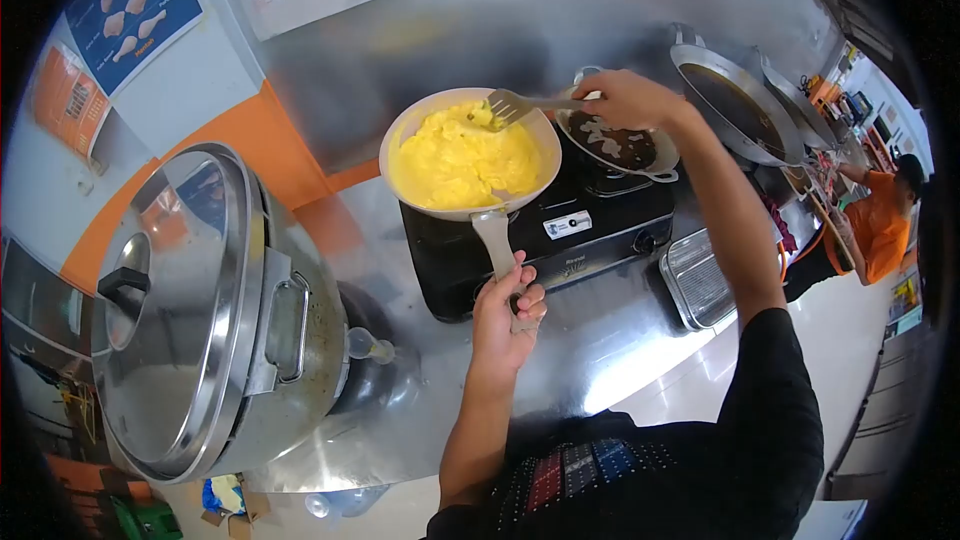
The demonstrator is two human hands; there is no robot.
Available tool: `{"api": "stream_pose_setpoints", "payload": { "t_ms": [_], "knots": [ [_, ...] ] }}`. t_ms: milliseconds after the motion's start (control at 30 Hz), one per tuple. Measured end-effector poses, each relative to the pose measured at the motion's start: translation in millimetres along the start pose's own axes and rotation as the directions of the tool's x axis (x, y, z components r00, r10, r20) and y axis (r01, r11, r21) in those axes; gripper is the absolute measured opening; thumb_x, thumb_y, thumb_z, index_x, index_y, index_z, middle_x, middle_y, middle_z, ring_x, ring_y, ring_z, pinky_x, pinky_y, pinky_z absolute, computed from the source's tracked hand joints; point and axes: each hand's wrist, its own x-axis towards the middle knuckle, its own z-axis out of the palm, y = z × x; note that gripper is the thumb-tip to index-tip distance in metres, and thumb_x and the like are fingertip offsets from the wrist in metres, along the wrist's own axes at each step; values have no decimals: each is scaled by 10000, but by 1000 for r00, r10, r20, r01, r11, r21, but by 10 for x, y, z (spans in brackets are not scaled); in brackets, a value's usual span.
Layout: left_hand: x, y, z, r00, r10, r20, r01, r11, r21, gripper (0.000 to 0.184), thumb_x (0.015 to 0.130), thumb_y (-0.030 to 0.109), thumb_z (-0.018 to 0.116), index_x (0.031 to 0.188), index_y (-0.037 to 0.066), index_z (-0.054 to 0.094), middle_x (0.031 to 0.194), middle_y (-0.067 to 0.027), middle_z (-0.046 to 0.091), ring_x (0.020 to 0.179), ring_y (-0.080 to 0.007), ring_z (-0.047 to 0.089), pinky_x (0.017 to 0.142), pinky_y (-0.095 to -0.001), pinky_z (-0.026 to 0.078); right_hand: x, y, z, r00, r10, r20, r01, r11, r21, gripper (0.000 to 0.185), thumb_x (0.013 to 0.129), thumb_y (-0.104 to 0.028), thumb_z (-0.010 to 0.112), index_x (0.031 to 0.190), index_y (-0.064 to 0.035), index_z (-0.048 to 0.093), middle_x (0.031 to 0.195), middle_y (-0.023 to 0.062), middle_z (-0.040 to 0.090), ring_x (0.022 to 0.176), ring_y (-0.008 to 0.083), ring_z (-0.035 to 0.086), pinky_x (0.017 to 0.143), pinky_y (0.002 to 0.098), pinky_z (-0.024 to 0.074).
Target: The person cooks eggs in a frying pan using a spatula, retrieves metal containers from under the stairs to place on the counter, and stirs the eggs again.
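Nearest, a person in a black shirt (640,480) stands at a metal counter (560,365). The left hand (508,308) has its grip wrapped round the handle of a pale pan (549,130). A big lidded pot (300,355) stands to the left; a metal tray (700,280) lies to the right. The pan is above the left side of a black stove (440,265), full of soft yellow food (460,162). The right hand (630,100) grips a slotted spatula (515,106), its head over the food's far right edge. Below that hand, a small pan (668,176) of dark liquid sits on the stove's right side. Beyond are a wok (745,149), wall posters (130,5) and, far right, someone in orange (880,225).
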Motion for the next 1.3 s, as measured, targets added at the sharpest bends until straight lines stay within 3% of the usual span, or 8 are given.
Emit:
{"api": "stream_pose_setpoints", "payload": {
  "t_ms": [200, 267, 367, 567, 767, 967, 1133, 1300],
  "knots": [
    [8, -6, -13, 1000, -2, -3, 3, 1000, 8, 214, 898, 92, 532, 1108, 63, 505, 818, -23, 472, 579, -78, 381, 469, -193, 297, -736, -373, -39, 971, -224, 84, 239, 878, -416, 270, 836, -101, 552, 1094, -89, 629, 854, 191, 635, 745, 332, 632, 686, 431, 492],
    [3, -5, -14, 1000, -7, 9, 7, 1000, 7, 206, 899, 95, 533, 1103, 70, 508, 814, -22, 472, 577, -77, 382, 469, -193, 296, -956, -641, 167, 970, -126, 209, 204, 891, -405, 355, 803, -71, 565, 1155, -111, 589, 797, 186, 613, 729, 332, 631, 677, 448, 501],
    [19, -10, -28, 1000, -8, -20, 9, 1000, 22, 191, 900, 98, 534, 1089, 75, 515, 810, -19, 472, 576, -76, 382, 468, -192, 295, -1033, -726, 807, 976, -196, 100, 219, 819, -530, 561, 740, -79, 612, 1275, -56, 447, 836, 168, 560, 639, 307, 643, 526, 378, 530],
    [-20, 0, 22, 1000, -4, -31, 5, 998, 57, 179, 900, 91, 528, 1078, 71, 521, 811, -21, 470, 582, -76, 391, 470, -188, 298, -248, -565, 1338, 973, -149, -174, 80, 934, -349, 334, 799, -107, 558, 1119, -17, 523, 778, 165, 611, 664, 315, 655, 554, 408, 542],
    [-20, -11, 42, 1000, 20, -20, -19, 999, 46, 211, 900, 95, 537, 1099, 30, 515, 816, -22, 486, 576, -63, 379, 450, -175, 294, 599, 91, 830, 1000, -18, 11, 16, 990, 139, 304, 798, -206, 553, 1036, -53, 663, 994, 180, 657, 925, 334, 626, 809, 396, 490],
    [-24, -9, 86, 996, 35, -78, -29, 996, 80, 221, 896, 99, 538, 1107, 41, 504, 829, -28, 502, 574, -61, 370, 442, -176, 284, -369, -490, -162, 987, -71, 146, 90, 987, -131, 273, 840, -150, 566, 1098, -77, 622, 888, 153, 657, 828, 318, 626, 761, 389, 472],
    [-8, -20, 70, 997, 25, -72, -21, 998, 65, 204, 890, 67, 517, 1093, 44, 501, 814, -32, 497, 539, -53, 352, 431, -173, 268, -691, -726, 259, 949, -121, 292, 183, 964, -193, 294, 824, -86, 563, 1114, -82, 610, 831, 179, 644, 804, 320, 629, 733, 455, 472],
    [-14, -18, 101, 993, 15, -117, -7, 997, 73, 212, 886, 46, 501, 1097, 45, 492, 800, -31, 483, 524, -50, 344, 425, -175, 262, -616, -1002, 1136, 955, -296, -4, 274, 889, -366, 431, 782, -104, 556, 1194, 0, 479, 815, 234, 593, 658, 340, 649, 507, 411, 521]
  ]
}}
